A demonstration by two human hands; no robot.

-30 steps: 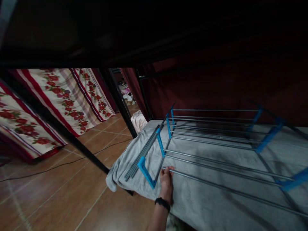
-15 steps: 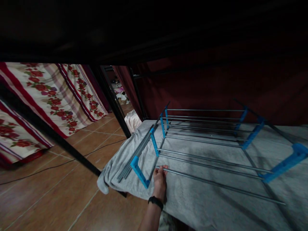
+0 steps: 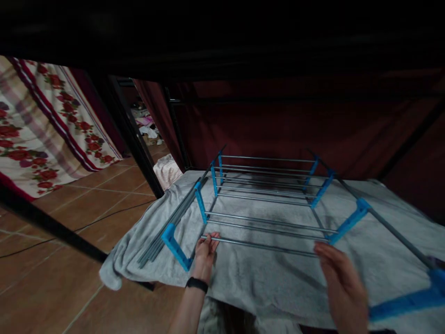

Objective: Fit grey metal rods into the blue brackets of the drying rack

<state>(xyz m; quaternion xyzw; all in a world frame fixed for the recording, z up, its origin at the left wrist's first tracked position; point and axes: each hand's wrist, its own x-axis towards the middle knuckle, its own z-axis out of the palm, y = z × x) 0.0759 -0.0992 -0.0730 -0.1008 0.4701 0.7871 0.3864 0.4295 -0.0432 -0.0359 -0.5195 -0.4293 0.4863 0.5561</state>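
A folding-rack-like frame with blue plastic brackets [image 3: 200, 202] and grey metal tubes lies on a grey blanket. My left hand [image 3: 206, 250], with a dark band on the wrist, pinches the left end of the nearest metal tube [image 3: 260, 245]. At that tube's other end is my right hand [image 3: 339, 276], slightly blurred, its fingertips closed on the tube and hiding its tip. A blue bracket [image 3: 177, 247] stands just left of my left hand. Another blue bracket [image 3: 406, 301] lies low beside my right hand.
Several loose grey tubes [image 3: 170, 222] lie together left of the frame on the blanket [image 3: 260, 287]. Black bed posts [image 3: 132, 130] and a dark bar overhead enclose the space. Behind hangs a maroon curtain [image 3: 278, 130]; a floral cloth [image 3: 79, 120] hangs at left above the tiled floor [image 3: 59, 260].
My right hand has come into view at the nearest tube's right end. My left hand still holds the left end. The view has turned to the right.
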